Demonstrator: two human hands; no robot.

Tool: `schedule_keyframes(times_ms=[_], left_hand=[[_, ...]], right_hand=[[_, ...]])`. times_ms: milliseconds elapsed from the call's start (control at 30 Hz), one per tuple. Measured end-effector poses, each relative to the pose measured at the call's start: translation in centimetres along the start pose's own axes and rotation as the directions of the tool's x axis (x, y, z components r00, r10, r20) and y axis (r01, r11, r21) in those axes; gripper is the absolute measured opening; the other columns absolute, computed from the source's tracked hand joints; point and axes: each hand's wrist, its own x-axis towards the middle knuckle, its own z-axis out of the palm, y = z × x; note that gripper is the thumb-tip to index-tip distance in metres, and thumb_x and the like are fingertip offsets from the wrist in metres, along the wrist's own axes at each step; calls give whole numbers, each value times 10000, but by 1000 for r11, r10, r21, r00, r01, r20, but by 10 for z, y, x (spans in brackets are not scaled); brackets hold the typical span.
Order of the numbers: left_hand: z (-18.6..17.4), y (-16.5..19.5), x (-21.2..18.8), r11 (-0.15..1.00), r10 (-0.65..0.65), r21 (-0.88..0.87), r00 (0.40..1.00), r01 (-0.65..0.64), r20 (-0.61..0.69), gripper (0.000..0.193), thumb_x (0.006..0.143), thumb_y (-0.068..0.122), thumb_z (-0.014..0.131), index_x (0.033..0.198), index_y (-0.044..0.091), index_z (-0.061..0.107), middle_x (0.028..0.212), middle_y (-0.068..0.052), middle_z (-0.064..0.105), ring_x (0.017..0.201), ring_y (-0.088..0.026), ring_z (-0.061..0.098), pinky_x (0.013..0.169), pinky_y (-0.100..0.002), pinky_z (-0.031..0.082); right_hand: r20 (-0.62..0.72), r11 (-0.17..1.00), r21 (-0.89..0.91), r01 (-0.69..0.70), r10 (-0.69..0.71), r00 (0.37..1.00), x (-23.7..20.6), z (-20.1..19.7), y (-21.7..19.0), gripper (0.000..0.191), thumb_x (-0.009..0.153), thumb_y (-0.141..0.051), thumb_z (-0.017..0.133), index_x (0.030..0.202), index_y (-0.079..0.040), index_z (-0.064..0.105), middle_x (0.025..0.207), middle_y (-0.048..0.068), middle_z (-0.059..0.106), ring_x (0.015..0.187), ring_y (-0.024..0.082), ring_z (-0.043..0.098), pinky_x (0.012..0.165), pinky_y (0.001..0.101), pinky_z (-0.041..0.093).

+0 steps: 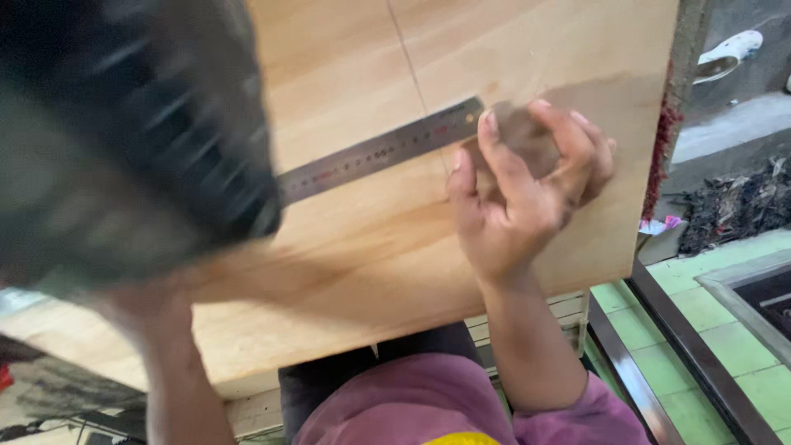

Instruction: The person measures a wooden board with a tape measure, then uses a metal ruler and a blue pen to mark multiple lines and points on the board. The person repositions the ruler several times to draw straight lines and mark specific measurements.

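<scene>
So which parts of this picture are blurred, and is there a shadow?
Head view: the dark object at upper left is heavily motion-blurred, as is the left hand under it; the right hand and steel ruler are sharper; a soft shadow falls on the wooden board.

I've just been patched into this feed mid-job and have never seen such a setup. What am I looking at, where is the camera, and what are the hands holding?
There is no machine here: a person works with two bare hands, and the one picture comes from a camera on their head, looking down.

The pale surface is a wooden board, with a thin line running down it. A steel ruler lies slantwise across the board.

The right hand is cupped at the ruler's far end, closed around something brownish; what it is cannot be told.

The left hand is raised near the camera and grips a big dark object, too blurred to name. It hides the ruler's other end.

Below are the person's purple sleeves; green floor tiles lie to the right.
</scene>
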Motion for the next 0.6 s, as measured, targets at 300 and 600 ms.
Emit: schedule_keyframes(times_ms=[300,600], left_hand=[[-40,61,34,842,-528,-83,845,534,86,1541,775,585,970,1612,-7,-180,1680,-386,-108,1568,-540,-112,1296,-603,12],[-117,112,39,862,-491,-84,864,500,112,1510,729,767,821,1593,-22,-134,1624,-425,-134,1529,-546,-154,1261,-578,-24]], right_hand=[[-108,999,18,34,-32,994,21,-12,-33,243,947,-160,836,1189,-159,846,1373,59,611,1335,334,451,1158,455,335],[-223,997,13,75,-70,972,48,-69,-97,249,868,-187,777,1106,-180,850,1273,79,637,1268,327,493,1109,474,364]])
